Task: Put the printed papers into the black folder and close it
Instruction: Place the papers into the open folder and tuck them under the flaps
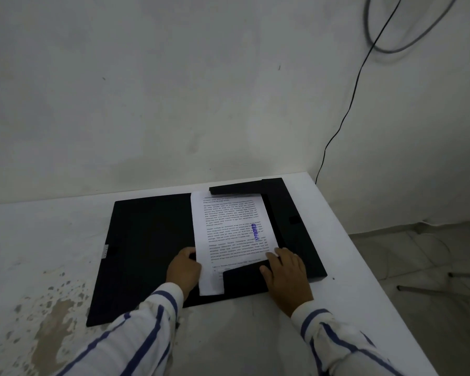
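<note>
The black folder lies wide open on the white table. The printed papers, with a blue "APPROVED" stamp, rest on its right half. Their top edge sits under the folder's upper flap and their lower right corner under the bottom flap. My left hand grips the papers' lower left edge. My right hand lies flat over the bottom flap, fingertips touching the papers' right edge.
The table has worn, stained patches at the left front and ends at the right in a slanted edge. A wall stands just behind the folder. A black cable hangs down the wall. Metal legs show on the floor at right.
</note>
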The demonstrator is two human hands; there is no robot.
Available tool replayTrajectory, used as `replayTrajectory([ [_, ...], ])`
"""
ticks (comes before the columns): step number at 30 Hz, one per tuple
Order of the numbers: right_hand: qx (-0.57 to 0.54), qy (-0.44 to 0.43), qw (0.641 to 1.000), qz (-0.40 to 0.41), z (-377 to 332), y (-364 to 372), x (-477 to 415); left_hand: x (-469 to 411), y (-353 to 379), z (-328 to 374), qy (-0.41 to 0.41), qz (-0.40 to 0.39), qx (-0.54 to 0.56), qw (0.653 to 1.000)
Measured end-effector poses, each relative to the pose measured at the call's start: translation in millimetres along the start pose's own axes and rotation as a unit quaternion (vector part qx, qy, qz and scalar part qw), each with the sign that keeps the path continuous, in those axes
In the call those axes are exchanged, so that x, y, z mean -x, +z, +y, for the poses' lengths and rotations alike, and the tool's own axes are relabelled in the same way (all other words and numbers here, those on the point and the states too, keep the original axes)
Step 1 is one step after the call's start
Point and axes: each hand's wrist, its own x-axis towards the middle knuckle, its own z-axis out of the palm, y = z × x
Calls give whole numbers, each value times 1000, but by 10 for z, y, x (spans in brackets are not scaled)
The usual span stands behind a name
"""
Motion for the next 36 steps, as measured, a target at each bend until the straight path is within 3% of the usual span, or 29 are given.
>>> replayTrajectory([
  [13, -13, 34, 999, -15, 374, -138, -141, -4, 513, 216, 15, -16, -40, 999],
  [30, -13, 14, 1000, 18, 460, -91, -195, -120, 755, 407, 30, -9, -116, 993],
  [36, -1, 52, 998, -22, 579, -147, -350, -159, 769, 481, 50, -4, -123, 991],
])
